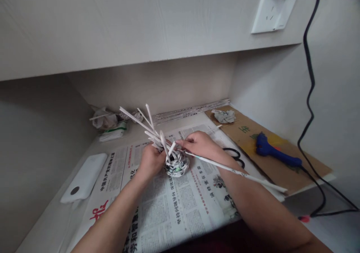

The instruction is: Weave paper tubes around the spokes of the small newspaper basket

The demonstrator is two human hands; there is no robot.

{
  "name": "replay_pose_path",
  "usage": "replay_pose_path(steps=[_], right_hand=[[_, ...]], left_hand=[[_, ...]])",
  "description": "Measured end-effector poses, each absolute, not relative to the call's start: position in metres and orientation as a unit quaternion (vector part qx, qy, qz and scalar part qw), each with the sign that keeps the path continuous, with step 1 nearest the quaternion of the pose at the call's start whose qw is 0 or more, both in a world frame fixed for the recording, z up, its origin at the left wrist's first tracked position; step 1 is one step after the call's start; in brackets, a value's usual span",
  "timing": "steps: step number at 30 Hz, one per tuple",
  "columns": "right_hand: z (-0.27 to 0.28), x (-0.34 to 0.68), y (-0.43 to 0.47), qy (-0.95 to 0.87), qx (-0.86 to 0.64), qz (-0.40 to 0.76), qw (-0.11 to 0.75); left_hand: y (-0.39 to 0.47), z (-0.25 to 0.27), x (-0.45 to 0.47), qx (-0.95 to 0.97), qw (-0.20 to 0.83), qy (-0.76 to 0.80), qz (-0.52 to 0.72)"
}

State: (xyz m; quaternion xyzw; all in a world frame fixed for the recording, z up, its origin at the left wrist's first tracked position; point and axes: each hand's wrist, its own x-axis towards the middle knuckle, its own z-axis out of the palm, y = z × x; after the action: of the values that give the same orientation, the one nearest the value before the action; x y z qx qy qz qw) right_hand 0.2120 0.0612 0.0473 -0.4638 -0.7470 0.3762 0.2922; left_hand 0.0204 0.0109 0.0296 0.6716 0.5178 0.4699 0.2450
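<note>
A small round basket point(177, 166), woven from rolled newspaper strips, is held above the newspaper sheet. Several upright paper sticks point(149, 127) poke up from its rim and lean away to the upper left. My left hand point(152, 160) is closed around the basket's left side, thumb against the sticks. At the right of the rim, my right hand point(197, 143) pinches close to the weave. One long paper strip point(236, 171) runs from the basket under that hand and across my right forearm. The exact grip of the right fingertips is partly hidden.
Newspaper point(165, 204) covers the table. Black-handled scissors point(237, 156) lie right of my hand. A blue glue gun point(277, 153) rests on cardboard point(247, 133), with its cord trailing right. A white power bank point(84, 178) lies left. Paper sticks point(194, 111) line the back wall.
</note>
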Motion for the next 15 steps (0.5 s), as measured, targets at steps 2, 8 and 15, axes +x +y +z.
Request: replay_pose_path(steps=[2, 8, 15], right_hand=[[0.041, 0.208, 0.064, -0.731, -0.439, 0.439, 0.285], [0.030, 0.192, 0.067, -0.570, -0.393, 0.628, 0.355], [0.043, 0.211, 0.061, -0.703, -0.350, 0.533, 0.314]], left_hand=[[0.012, 0.027, 0.018, 0.676, 0.238, 0.520, 0.465], [0.015, 0.020, 0.017, 0.684, 0.232, 0.517, 0.459], [0.011, 0.025, 0.018, 0.709, 0.204, 0.521, 0.430]])
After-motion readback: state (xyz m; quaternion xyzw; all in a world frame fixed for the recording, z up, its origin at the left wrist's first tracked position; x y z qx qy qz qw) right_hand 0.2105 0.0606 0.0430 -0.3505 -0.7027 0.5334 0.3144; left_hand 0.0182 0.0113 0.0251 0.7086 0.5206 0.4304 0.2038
